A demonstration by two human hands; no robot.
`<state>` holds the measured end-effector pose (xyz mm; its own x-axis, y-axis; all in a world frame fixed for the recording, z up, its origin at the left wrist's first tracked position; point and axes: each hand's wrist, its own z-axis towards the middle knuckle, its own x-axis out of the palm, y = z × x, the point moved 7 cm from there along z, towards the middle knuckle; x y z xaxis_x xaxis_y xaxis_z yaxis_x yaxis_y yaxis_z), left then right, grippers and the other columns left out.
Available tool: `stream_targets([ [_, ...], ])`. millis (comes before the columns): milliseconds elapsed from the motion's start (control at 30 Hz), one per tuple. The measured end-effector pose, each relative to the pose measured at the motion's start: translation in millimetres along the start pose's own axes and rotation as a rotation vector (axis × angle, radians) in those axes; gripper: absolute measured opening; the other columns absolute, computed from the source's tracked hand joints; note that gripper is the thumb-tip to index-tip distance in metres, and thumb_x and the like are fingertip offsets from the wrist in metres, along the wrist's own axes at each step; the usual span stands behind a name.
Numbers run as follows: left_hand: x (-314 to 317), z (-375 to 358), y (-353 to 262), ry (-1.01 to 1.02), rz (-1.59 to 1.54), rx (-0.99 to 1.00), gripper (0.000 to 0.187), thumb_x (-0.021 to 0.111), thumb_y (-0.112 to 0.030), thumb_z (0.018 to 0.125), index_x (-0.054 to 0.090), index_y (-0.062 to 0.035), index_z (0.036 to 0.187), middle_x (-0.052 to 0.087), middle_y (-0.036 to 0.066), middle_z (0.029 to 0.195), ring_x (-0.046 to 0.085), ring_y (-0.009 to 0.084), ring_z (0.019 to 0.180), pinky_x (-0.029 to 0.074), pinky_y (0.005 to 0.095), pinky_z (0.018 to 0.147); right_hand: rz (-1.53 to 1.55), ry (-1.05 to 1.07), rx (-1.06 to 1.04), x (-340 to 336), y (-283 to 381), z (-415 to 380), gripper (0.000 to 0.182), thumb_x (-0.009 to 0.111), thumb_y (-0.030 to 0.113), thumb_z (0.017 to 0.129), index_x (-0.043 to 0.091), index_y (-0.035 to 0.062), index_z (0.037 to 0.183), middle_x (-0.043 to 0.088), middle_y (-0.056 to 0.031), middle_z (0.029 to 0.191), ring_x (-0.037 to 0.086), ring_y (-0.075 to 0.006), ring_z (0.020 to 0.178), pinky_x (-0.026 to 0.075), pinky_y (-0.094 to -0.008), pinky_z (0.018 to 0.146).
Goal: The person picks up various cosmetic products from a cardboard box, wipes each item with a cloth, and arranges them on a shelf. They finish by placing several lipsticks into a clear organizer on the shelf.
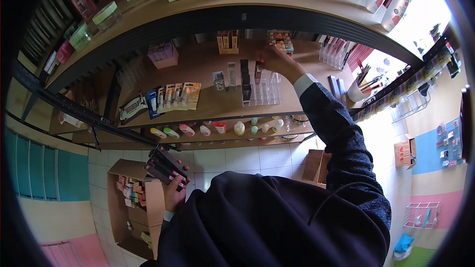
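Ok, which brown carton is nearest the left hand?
The big carton on the left, open, small packs inside, close by the left hand. The middle carton and the red-marked carton are both well off to the right.

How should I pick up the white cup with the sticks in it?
Try gripping the white cup around its body, coming from the front of the shelf. The sticks poke out of its top, so reaching from above would probably bump them.
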<state>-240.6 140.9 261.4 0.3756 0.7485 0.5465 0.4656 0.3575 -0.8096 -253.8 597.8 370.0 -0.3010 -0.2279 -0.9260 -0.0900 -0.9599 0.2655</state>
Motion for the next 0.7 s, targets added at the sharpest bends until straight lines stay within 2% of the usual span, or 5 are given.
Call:
stream_targets([
  [167, 19, -1, -7, 0.025, 0.054, -0.024, 0.053, 0.056, -0.002, 0.078, 0.034, -0.0102, 0.125, 0.043, 0.007, 0.121, 0.050, 0.0201, 0.103, 0.048, 0.0298, 0.070, -0.014, -0.057, -0.084, -8, 3, -9, 0.015, 0.059, 0.007, 0.069, 0.063, 0.0070, 0.084, 0.061, -0.0152, 0.082, 0.059, -0.0340, 0.080, 0.048, -0.0395, 0.070],
  [267, 25, 2, -7, 0.045, 0.010, -0.014, 0.053, 0.056, -0.001, 0.077, 0.035, -0.0093, 0.125, 0.043, 0.007, 0.122, 0.050, 0.0203, 0.103, 0.048, 0.0297, 0.070, 0.214, -0.136, 0.165, -27, -10, -18, 0.014, 0.058, 0.006, 0.071, 0.063, 0.0078, 0.083, 0.061, -0.0156, 0.083, 0.059, -0.0327, 0.080, 0.048, -0.0381, 0.069],
  [367, 38, 7, -10, 0.102, 0.043, 0.022, 0.053, 0.057, -0.001, 0.076, 0.036, -0.0084, 0.124, 0.043, 0.008, 0.122, 0.050, 0.0209, 0.104, 0.048, 0.0306, 0.071, 0.243, -0.417, 0.124, -53, 0, -35, 0.013, 0.058, 0.007, 0.072, 0.063, 0.0073, 0.084, 0.062, -0.0147, 0.080, 0.060, -0.0323, 0.076, 0.048, -0.0375, 0.067],
  [533, 68, 21, -7, 0.136, 0.072, -0.030, 0.056, 0.059, -0.002, 0.073, 0.037, -0.0062, 0.124, 0.044, 0.009, 0.120, 0.050, 0.0221, 0.105, 0.048, 0.0317, 0.073, 0.472, -0.446, 0.277, -61, 61, -58, 0.012, 0.056, 0.010, 0.079, 0.062, 0.0031, 0.087, 0.064, -0.0099, 0.070, 0.062, -0.0177, 0.061, 0.047, -0.0281, 0.059],
  [700, 113, 34, -11, 0.249, 0.091, -0.098, 0.061, 0.061, -0.002, 0.069, 0.036, -0.0040, 0.125, 0.048, 0.009, 0.116, 0.049, 0.0213, 0.106, 0.046, 0.0325, 0.077, 0.959, -0.013, 0.062, -5, 184, -79, 0.035, 0.061, 0.004, 0.076, 0.054, -0.0002, 0.110, 0.060, -0.0084, 0.091, 0.058, -0.0128, 0.077, 0.050, -0.0257, 0.061],
])
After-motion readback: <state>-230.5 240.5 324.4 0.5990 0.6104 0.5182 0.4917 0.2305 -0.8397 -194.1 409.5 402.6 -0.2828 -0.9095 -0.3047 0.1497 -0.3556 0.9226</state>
